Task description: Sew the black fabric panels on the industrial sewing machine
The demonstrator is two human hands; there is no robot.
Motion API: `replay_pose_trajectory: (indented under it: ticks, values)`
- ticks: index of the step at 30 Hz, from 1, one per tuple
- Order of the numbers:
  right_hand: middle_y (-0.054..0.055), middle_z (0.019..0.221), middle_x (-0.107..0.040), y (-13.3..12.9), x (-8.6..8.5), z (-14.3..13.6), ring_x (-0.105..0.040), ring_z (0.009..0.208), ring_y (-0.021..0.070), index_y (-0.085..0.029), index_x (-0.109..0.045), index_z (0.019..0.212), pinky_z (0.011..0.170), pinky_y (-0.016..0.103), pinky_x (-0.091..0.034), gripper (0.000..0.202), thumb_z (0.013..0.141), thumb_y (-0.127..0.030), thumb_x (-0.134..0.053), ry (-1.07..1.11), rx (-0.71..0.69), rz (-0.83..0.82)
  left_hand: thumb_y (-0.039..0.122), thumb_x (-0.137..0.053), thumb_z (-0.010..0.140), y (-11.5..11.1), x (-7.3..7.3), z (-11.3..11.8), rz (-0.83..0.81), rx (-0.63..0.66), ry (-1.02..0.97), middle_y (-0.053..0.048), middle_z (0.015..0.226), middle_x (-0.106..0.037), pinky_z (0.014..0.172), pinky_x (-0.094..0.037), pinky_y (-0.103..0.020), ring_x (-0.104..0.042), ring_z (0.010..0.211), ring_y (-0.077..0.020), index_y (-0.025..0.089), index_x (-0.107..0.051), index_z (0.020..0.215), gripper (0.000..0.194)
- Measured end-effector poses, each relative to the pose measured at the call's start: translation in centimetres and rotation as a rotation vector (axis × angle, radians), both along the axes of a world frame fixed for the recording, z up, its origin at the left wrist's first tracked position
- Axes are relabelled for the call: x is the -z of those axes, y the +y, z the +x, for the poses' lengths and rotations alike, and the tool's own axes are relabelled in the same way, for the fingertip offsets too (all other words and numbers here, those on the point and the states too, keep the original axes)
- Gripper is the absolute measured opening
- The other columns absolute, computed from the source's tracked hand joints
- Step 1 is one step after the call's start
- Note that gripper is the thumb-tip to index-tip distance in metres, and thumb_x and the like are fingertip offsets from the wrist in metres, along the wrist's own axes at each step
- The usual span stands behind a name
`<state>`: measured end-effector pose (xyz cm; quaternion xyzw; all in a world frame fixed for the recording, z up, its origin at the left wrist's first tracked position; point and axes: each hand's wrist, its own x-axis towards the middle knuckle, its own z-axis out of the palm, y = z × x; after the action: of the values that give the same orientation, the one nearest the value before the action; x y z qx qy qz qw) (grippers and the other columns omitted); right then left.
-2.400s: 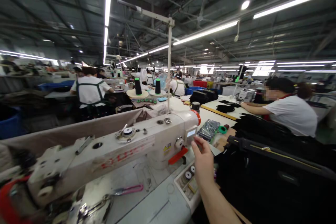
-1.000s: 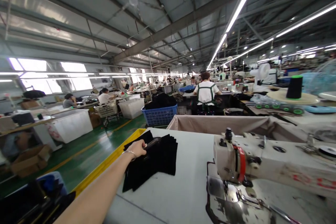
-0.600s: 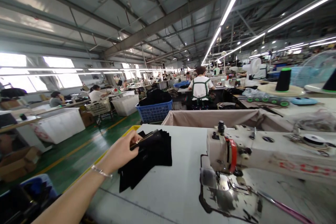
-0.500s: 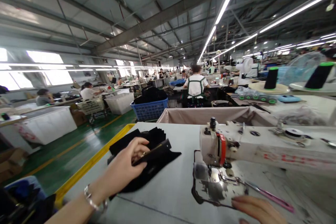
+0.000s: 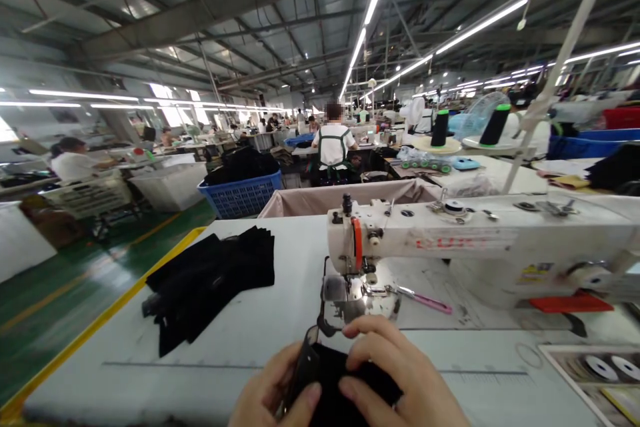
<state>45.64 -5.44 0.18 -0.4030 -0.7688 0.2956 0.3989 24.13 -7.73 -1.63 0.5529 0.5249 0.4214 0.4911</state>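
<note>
Your left hand point(image 5: 270, 390) is no longer at the stack of black fabric pieces point(image 5: 215, 273); it now holds a flat black fabric piece with a stiff, glossy dark strip point(image 5: 333, 383) by the near edge of the pale desk point(image 5: 295, 263). Its fingers are closed, thumb on one face, pinching the strip side. Your right hand point(image 5: 405, 380) has come in to meet it, fingers half curled with the tips against the cloth; you cannot tell from here whether they grip it or only press.

So the work appears to be two-handed now, on one piece clear of the stack, which lies near the desk's left edge. The piece is just in front of the metal plate of the white sewing machine point(image 5: 425, 240), seemingly being squared or adjusted. The pink-handled metal tool point(image 5: 437, 305) lies untouched beyond your right hand.
</note>
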Motion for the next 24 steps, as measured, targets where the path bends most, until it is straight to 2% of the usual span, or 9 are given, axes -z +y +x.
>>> replay_pose_trajectory:
  ticks: [3, 5, 6, 8, 11, 15, 18, 21, 24]
  values:
    - [0.002, 0.097, -0.064, 0.2, -0.6, 0.6, -0.061, 0.091, 0.0174, -0.023, -0.061, 0.08, 0.082, 0.026, -0.047, 0.003, 0.082, -0.021, -0.06, -0.083, -0.048, -0.1, 0.043, -0.066, 0.08, -0.1, -0.7, 0.2, -0.016, 0.051, 0.054, -0.005, 0.097, -0.071, 0.086, -0.053, -0.034, -0.065, 0.095, -0.0282, 0.024, -0.069, 0.107, 0.033]
    - [0.0, 0.083, -0.065, 0.5, -0.5, 0.9, -0.061, 0.082, 0.017, -0.022, -0.062, 0.079, 0.074, 0.025, -0.046, 0.008, 0.085, -0.025, -0.058, -0.097, -0.049, -0.2, 0.033, -0.067, 0.078, -0.2, -1.1, 0.2, 0.042, 0.039, 0.156, -0.004, 0.095, -0.07, 0.081, -0.053, -0.032, -0.066, 0.09, -0.0259, 0.026, -0.07, 0.102, 0.026]
    - [-0.001, 0.079, -0.064, 0.5, -0.4, 1.1, -0.061, 0.078, 0.0168, -0.022, -0.063, 0.078, 0.071, 0.025, -0.046, 0.011, 0.086, -0.027, -0.057, -0.087, -0.045, -0.251, 0.027, -0.069, 0.075, -0.3, -1.2, 0.2, 0.077, 0.016, 0.216, -0.003, 0.096, -0.07, 0.082, -0.053, -0.031, -0.066, 0.09, -0.0252, 0.028, -0.069, 0.104, 0.03]
    - [-0.001, 0.077, -0.064, 0.5, 0.0, 1.4, -0.06, 0.077, 0.017, -0.022, -0.063, 0.079, 0.07, 0.025, -0.045, 0.015, 0.087, -0.032, -0.056, -0.041, -0.041, -0.332, 0.014, -0.069, 0.066, -0.6, -1.2, 0.1, 0.096, -0.001, 0.296, -0.002, 0.102, -0.069, 0.087, -0.051, -0.031, -0.065, 0.092, -0.0239, 0.033, -0.063, 0.117, 0.055]
    - [0.0, 0.077, -0.063, 0.2, 0.7, 2.0, -0.059, 0.076, 0.0175, -0.021, -0.063, 0.081, 0.07, 0.025, -0.045, 0.022, 0.089, -0.039, -0.053, 0.037, -0.038, -0.428, 0.003, -0.062, 0.056, -0.8, -1.1, 0.2, 0.004, 0.095, 0.227, -0.002, 0.111, -0.066, 0.088, -0.051, -0.033, -0.066, 0.091, -0.0217, 0.034, -0.049, 0.131, 0.082]
    - [0.0, 0.073, -0.06, -0.1, 1.2, 2.6, -0.056, 0.071, 0.0168, -0.019, -0.062, 0.079, 0.065, 0.025, -0.043, 0.026, 0.088, -0.043, -0.053, 0.075, -0.039, -0.502, 0.005, -0.06, 0.059, -0.6, -1.3, 0.5, -0.133, 0.198, -0.017, -0.007, 0.114, -0.064, 0.084, -0.051, -0.034, -0.065, 0.096, -0.0224, 0.025, -0.047, 0.131, 0.076]
    - [0.0, 0.071, -0.058, 0.0, 1.3, 2.6, -0.054, 0.069, 0.0163, -0.019, -0.06, 0.077, 0.062, 0.025, -0.042, 0.027, 0.087, -0.043, -0.054, 0.056, -0.027, -0.502, 0.014, -0.07, 0.066, -0.3, -1.9, 0.9, -0.175, 0.223, -0.104, -0.009, 0.111, -0.065, 0.081, -0.052, -0.035, -0.064, 0.098, -0.0235, 0.021, -0.052, 0.125, 0.062]
    - [0.0, 0.069, -0.056, 0.1, 1.1, 2.4, -0.051, 0.067, 0.0157, -0.019, -0.059, 0.074, 0.06, 0.025, -0.04, 0.027, 0.087, -0.043, -0.054, 0.027, -0.011, -0.489, 0.025, -0.083, 0.061, -0.1, -2.6, 1.7, -0.181, 0.212, -0.116, -0.011, 0.113, -0.065, 0.079, -0.052, -0.034, -0.065, 0.097, -0.0254, 0.019, -0.057, 0.118, 0.062]
    - [-0.001, 0.068, -0.054, 0.1, 0.8, 2.2, -0.05, 0.065, 0.0152, -0.019, -0.058, 0.073, 0.059, 0.025, -0.038, 0.027, 0.085, -0.042, -0.054, 0.02, 0.011, -0.485, 0.023, -0.086, 0.055, 0.0, -2.9, 2.5, -0.181, 0.169, 0.003, -0.008, 0.101, -0.069, 0.076, -0.053, -0.032, -0.067, 0.089, -0.0246, 0.018, -0.06, 0.109, 0.06]
